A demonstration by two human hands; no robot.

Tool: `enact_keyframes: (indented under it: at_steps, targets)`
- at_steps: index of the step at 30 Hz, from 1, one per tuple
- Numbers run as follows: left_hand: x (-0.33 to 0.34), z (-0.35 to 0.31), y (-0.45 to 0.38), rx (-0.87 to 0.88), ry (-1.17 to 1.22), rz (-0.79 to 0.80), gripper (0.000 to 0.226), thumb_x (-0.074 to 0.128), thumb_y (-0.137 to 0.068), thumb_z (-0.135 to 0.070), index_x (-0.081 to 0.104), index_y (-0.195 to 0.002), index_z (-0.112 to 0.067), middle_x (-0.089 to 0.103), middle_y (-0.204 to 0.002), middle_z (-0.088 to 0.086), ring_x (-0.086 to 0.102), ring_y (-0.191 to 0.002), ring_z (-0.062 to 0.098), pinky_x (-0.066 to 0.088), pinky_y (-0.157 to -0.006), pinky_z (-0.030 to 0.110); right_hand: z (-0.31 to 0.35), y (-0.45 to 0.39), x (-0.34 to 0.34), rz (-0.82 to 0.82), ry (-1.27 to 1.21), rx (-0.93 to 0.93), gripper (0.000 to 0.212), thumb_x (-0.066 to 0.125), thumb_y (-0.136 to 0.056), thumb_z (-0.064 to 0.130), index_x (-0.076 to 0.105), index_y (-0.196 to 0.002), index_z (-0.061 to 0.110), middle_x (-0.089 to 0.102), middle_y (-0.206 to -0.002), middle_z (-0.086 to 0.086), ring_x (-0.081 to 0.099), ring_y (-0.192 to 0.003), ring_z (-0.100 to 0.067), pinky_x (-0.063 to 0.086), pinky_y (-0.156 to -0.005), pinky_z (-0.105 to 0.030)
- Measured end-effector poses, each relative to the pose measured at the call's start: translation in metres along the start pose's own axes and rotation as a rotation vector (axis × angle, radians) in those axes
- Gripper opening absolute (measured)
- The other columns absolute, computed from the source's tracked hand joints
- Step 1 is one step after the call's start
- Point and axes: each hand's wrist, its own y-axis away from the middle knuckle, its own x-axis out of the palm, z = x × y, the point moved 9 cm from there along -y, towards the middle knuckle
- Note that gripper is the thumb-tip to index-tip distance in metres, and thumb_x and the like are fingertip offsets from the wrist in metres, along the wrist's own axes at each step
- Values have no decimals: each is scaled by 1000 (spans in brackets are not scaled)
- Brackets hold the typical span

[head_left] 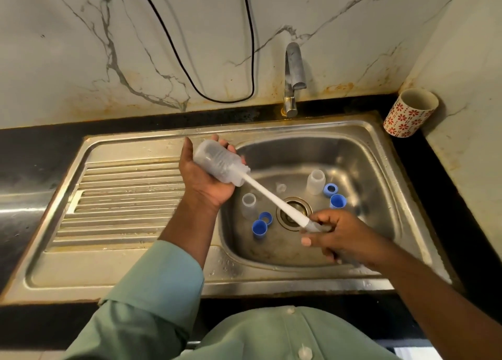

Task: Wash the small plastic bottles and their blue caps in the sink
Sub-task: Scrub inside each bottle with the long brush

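Bottle (217, 163) gripped in curled left hand (206, 177) above sink (375, 153) edge, brush (274, 199) pushed inside. Brush handle pinched by right hand (336, 234) fingers. Two bottles (316, 181) and four caps (259, 228) on basin floor.

There is one camera, worn on the person's head. It looks forward and down, from just above the shiny steel sink (375, 153), which fills the middle of the picture. Both hands sit close below it. The white marble wall (81, 47) with the grey metal tap (292, 74) is at the top. The person's green shirt (271, 335) shows at the bottom edge. The wide lens bends the edges.
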Motion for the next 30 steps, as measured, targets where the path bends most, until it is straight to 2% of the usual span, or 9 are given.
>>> enact_keyframes:
  at_steps: [3, 6, 9, 11, 15, 19, 21, 27, 30]
  targets:
    - [-8, -5, 7, 54, 78, -94, 50, 42, -91, -64, 58, -89, -16, 61, -74, 2, 62, -64, 18, 54, -69, 30, 23, 1, -34, -450, 355, -225, 31, 87, -68, 23, 62, -84, 27, 64, -77, 6, 58, -64, -10, 46, -55, -17]
    - [-16, -12, 15, 104, 122, -176, 52, 43, -91, -63, 59, -86, -14, 61, -72, 3, 62, -65, 19, 51, -72, 29, 46, 14, -35, -596, 523, -361, 13, 74, -82, 38, 63, -87, 32, 58, -70, 14, 54, -67, -1, 37, -57, -14]
    - [-21, -29, 27, 158, 166, -228, 54, 45, -91, -63, 61, -88, -12, 63, -69, 4, 62, -66, 20, 50, -72, 30, 46, 11, -3, -427, 600, -303, 37, 43, -91, 59, 58, -74, 30, 52, -53, 11, 50, -51, -4, 38, -49, -17]
    - [-30, -44, 35, 198, 146, -298, 53, 47, -91, -62, 62, -97, -12, 65, -68, 5, 63, -68, 20, 51, -69, 30, 44, 13, 17, -280, 778, -240, 49, 30, -85, 71, 53, -77, 29, 54, -59, 8, 52, -55, -5, 47, -56, -24]
    - [-42, -58, 46, 192, 112, -351, 51, 46, -92, -60, 62, -100, -12, 66, -64, 6, 62, -72, 21, 53, -68, 31, 82, 18, 17, -295, 1046, -399, 37, 56, -91, 51, 52, -126, 38, 57, -103, 18, 50, -74, -1, 41, -65, -23]
    - [-32, -57, 42, 136, 123, -288, 46, 51, -90, -57, 59, -101, -13, 62, -67, 6, 61, -68, 21, 51, -72, 31, 97, 21, 6, -442, 984, -382, 12, 51, -95, 46, 55, -102, 38, 51, -78, 19, 47, -66, 4, 33, -56, -18]
    - [-21, -57, 35, 104, 108, -245, 47, 52, -89, -59, 59, -98, -13, 62, -69, 5, 61, -66, 21, 49, -71, 30, 86, 29, 9, -476, 1005, -295, 25, 39, -97, 49, 57, -105, 35, 52, -75, 16, 50, -68, -2, 39, -57, -22]
    - [-22, -30, 21, 10, 121, -245, 54, 46, -89, -65, 59, -97, -12, 60, -73, 4, 61, -66, 19, 49, -71, 29, 77, 30, -2, -369, 876, -240, 46, 62, -87, 51, 47, -129, 38, 56, -116, 10, 56, -88, -6, 52, -80, -32]
    - [-21, -24, 21, 56, 136, -264, 54, 47, -89, -63, 59, -103, -12, 60, -75, 5, 61, -66, 20, 49, -75, 31, 76, 26, -18, -392, 1010, -214, 31, 52, -92, 53, 53, -113, 30, 57, -84, 12, 55, -69, -5, 51, -67, -30]
